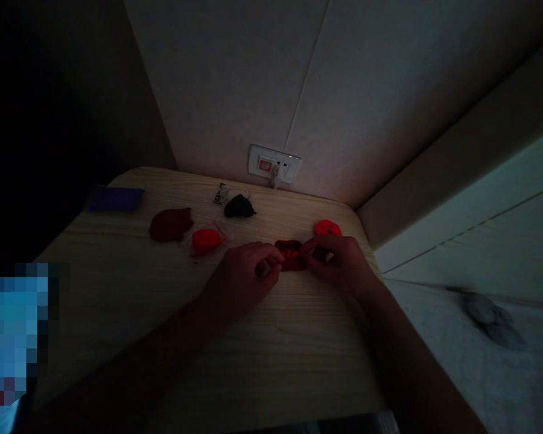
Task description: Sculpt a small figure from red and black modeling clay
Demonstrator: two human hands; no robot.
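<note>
A small dark red piece of modelling clay [293,264] lies on the wooden table between my hands, with brighter red bits in its hollow middle. My left hand [248,271] is closed, thumb and fingers pinching at the piece's left edge. From the other side, the fingertips of my right hand [337,259] pinch its right edge. Just beyond my right hand sits a bright red round clay piece [328,228] with dark spots. A bright red lump [206,240] on clear wrap lies left of my left hand, beside a flat dark red piece [169,225].
A black clay lump [239,207] rests near the wall on crumpled wrap. At the far left corner lies a purple packet [116,199]. A wall socket [274,164] with a plug is behind the table [298,343]. A pale panel rises on the right. The scene is dim.
</note>
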